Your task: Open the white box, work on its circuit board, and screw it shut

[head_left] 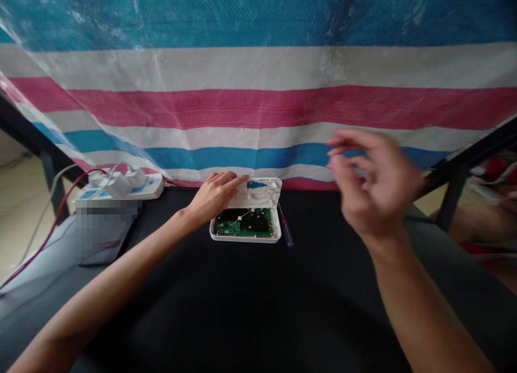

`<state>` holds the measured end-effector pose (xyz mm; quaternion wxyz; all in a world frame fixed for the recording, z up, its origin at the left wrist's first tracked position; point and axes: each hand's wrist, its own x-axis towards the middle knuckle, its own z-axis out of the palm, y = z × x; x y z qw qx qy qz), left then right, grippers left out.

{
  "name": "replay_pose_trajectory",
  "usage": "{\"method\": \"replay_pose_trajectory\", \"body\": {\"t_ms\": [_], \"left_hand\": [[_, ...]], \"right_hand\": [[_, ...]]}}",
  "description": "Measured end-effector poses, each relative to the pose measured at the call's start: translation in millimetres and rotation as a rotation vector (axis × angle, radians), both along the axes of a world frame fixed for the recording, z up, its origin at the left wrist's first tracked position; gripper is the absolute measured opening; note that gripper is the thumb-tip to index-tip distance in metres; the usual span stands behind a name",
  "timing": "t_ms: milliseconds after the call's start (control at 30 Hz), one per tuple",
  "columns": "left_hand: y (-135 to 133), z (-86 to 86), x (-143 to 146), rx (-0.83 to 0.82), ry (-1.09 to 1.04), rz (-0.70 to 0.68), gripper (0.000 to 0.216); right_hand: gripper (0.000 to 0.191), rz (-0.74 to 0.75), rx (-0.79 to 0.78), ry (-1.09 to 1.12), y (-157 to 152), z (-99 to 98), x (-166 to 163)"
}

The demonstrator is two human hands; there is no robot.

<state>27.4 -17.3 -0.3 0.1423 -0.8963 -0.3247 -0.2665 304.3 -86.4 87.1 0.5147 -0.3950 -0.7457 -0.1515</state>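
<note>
Backing black table (250,303), striped tarp (258,109), left grip (218,192) holding cover (260,197), right grip (374,181) unclear.

Left hand (216,194) on open white case (255,200), green circuit board (235,227) inside; right hand (371,184) aloft

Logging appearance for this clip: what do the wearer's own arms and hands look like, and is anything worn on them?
The left hand and right hand are ungloved. Both forearms are bare as far as the picture shows, without sleeves, watch or bracelet. The right hand is motion-blurred, so I cannot rule out a ring there.
</note>
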Motion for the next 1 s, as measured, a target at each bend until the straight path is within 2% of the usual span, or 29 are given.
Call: {"method": "replay_pose_trajectory", "body": {"t_ms": [133,267,433,633,733,833,1000], "left_hand": [[0,9.0,-8,-0.112,0.025,-0.079,0.034],[-5,12.6,-10,-0.175,0.029,-0.119,0.028],[-13,16.6,-12,-0.123,0.062,-0.254,0.020],[-20,15.2,-11,0.012,0.100,-0.380,0.023],[-23,9.6,-9,0.092,0.119,-0.380,0.026],[-28,3.1,-8,0.131,0.152,-0.360,0.026],[-34,0.3,-9,0.016,0.227,-0.334,0.027]], "right_hand": [[0.038,0.034,-0.228,-0.314,25,-36.3,-11],[0.036,0.139,-0.511,-0.406,33,-61.9,-17],[0.041,0.309,-0.731,-0.380,26,-60.1,-18],[0.059,0.405,-1.001,-0.376,32,-61.2,-15],[0.072,0.431,-1.074,-0.387,38,-67.2,-14],[0.080,0.451,-1.079,-0.389,41,-73.7,-13],[0.089,0.419,-0.974,-0.435,43,-82.2,-18]]}}
